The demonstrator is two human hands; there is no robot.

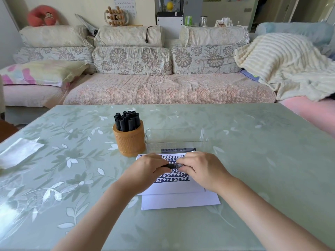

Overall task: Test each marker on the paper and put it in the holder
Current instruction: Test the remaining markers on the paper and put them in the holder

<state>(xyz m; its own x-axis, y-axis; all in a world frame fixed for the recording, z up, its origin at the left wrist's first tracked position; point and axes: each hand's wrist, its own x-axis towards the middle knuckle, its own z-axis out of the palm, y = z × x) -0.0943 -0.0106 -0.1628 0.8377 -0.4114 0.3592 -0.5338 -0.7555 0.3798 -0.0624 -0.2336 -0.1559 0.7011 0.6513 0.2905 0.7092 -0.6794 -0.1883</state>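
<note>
At the centre of the frame, slightly below the middle, both hands met over a white sheet of paper (181, 201) lying on a pale green, flower-patterned glossy table (253, 142). The left hand (150, 168) had its fingers curled round the left end of a slim black marker (172, 166). The right hand (201, 169) pinched the marker's right end with bent fingers. The marker lay level between the two hands, just above the paper. Only its short middle stretch showed, so whether the cap was on could not be told.

Several rows of small black marks covered the paper's upper half, partly hidden by the hands. Its lower half was blank, with a second white edge showing beneath it.

Just up and left of the paper stood a round, tan woven holder (130, 142) packed with upright black capped markers (126, 120). To the holder's right sat a clear plastic rectangular tray (175, 138). Another black marker with a printed label (178, 150) lay crosswise by the tray's near wall, just beyond the paper's top edge. Whether it was inside the tray could not be told.

A folded white napkin (20, 153) lay at the table's left edge. A floral-cushioned sofa with a pink cover (163, 87) filled the upper half of the frame, and a cream ribbed blanket (281, 64) was draped at the upper right.
</note>
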